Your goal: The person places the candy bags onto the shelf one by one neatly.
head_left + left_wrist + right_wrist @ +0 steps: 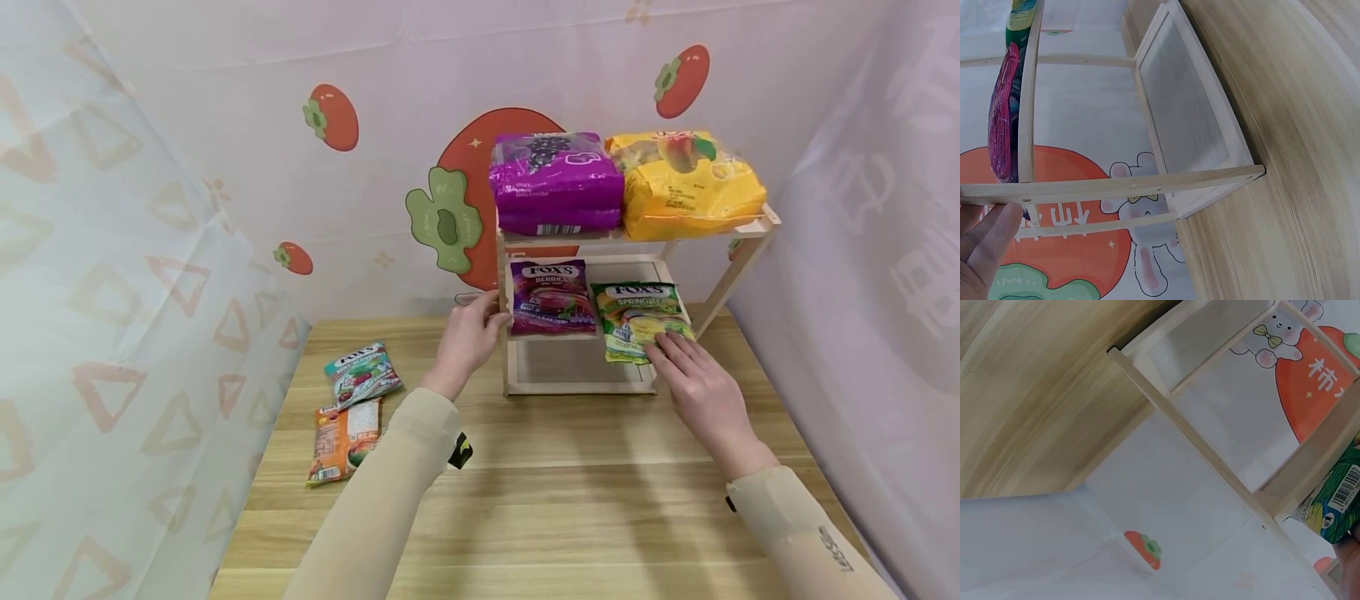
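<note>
A wooden two-tier rack (577, 388) stands on the table. At its left front post, my left hand (471, 337) holds the upright; fingers (999, 234) show against that post in the left wrist view. On the middle shelf lies a purple Fox's berries candy bag (553, 298). To its right, a green Fox's spring tea candy bag (637, 317) sticks out past the shelf's front edge. My right hand (701, 387) grips its lower right corner, fingers on top. From below, the right wrist view shows the green bag's barcode side and part of the hand.
A big purple bag (557, 187) and a yellow mango bag (686, 187) sit on the top tier. Left on the table (540, 500), a teal Fox's bag (362, 375) partly overlaps an orange bag (341, 442). Printed cloth walls stand behind and at both sides.
</note>
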Demonstrator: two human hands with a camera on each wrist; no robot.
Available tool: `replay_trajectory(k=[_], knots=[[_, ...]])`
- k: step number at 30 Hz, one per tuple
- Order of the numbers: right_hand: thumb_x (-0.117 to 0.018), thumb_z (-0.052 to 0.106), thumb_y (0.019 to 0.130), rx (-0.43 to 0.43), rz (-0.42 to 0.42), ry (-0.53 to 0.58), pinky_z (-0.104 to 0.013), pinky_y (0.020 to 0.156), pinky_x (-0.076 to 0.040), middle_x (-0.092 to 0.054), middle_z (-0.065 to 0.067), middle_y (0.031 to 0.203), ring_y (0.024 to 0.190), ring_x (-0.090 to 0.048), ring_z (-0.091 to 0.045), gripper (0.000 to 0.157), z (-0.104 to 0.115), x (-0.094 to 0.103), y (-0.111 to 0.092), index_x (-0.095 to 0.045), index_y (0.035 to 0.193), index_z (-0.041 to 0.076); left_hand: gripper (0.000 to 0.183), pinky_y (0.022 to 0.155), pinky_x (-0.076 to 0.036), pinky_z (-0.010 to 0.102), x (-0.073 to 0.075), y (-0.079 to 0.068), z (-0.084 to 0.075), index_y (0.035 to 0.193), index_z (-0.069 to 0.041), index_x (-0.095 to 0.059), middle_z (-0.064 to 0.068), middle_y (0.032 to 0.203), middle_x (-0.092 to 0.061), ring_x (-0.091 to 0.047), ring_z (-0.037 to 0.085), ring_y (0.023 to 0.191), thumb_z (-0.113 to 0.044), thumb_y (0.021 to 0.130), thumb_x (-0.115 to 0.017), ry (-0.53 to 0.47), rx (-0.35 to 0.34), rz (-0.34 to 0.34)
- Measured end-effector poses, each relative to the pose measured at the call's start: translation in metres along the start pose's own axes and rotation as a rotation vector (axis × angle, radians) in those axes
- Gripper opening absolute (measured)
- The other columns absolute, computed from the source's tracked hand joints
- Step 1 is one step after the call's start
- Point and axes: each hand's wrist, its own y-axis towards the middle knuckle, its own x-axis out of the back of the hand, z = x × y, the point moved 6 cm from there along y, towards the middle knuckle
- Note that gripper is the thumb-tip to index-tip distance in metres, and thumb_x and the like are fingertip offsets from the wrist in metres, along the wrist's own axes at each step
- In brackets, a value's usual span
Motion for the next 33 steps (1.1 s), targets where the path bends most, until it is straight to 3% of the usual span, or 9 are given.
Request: replay_trajectory(k=[20,33], knots=[[-0.070,-0.021,0.078,-0.036,-0.042,-0.008,-0.056,0.092,-0.056,-0.071,-0.022,0.121,0.109,-0.069,-0.043,0.051,-0.005,-0.008,0.011,-0.071,0.123,0.001,0.036,0.092,-0.058,0.043,0.000,0.000,0.000,0.133,-0.005,-0.064,0.014,0.116,-0.075,-0.074,0.029,0.103,-0.022,0.101,-0.066,0.014,-0.017,-0.008],[-0.067,-0.021,0.080,-0.060,0.045,0.019,-0.058,0.098,-0.052,-0.069,-0.024,0.125,0.117,-0.064,-0.044,0.051,-0.013,-0.017,0.014,-0.068,0.127,0.000,0.036,0.094,-0.058,0.043,0.000,0.000,0.000,0.133,-0.004,-0.063,0.014,0.117,-0.075,-0.073,0.029,0.104,-0.021,0.102,-0.066,0.018,-0.016,-0.009]])
